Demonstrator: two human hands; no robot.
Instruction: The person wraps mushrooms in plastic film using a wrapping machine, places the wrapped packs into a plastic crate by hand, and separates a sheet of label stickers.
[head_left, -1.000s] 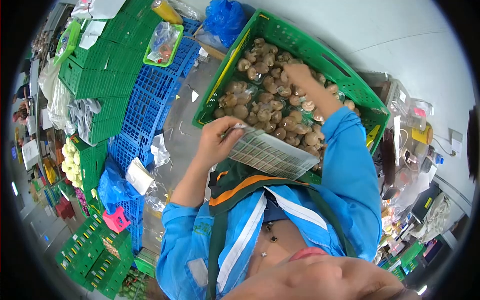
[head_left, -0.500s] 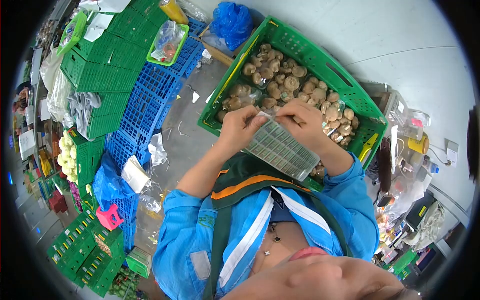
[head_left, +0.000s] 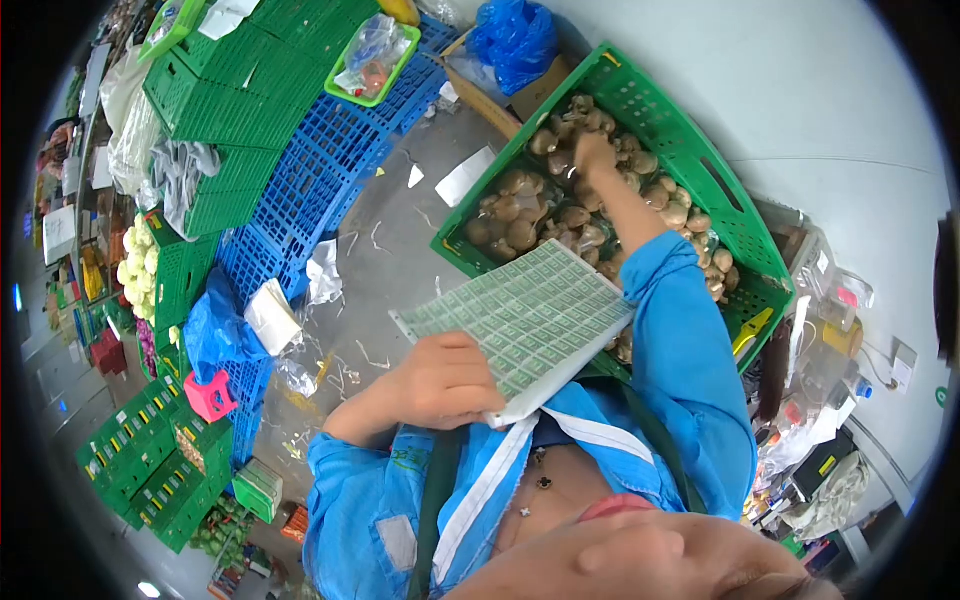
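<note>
My left hand (head_left: 447, 382) is closed on the near edge of a sheet of small green-and-white labels (head_left: 530, 318). The sheet lies tilted in front of my chest, partly over the near rim of a green crate (head_left: 690, 125). My right hand (head_left: 596, 155) reaches into the crate and rests at the packs of brown mushrooms (head_left: 515, 210) near its far left part. Its fingers are blurred, and whether they hold anything is unclear. Clear wrap shines on some of the mushroom packs.
Green crates (head_left: 215, 100) are stacked at the left beside blue plastic pallets (head_left: 325, 165). Behind the mushroom crate stands a cardboard box with a blue bag (head_left: 512, 45). Paper scraps litter the floor (head_left: 400, 220). A pink stool (head_left: 210, 396) is at lower left; cluttered goods are at right.
My hands have parted. The right one has moved away from the label sheet, forward into the crate. The left one has come nearer my chest with the sheet, which is turned. The view has shifted slightly.
</note>
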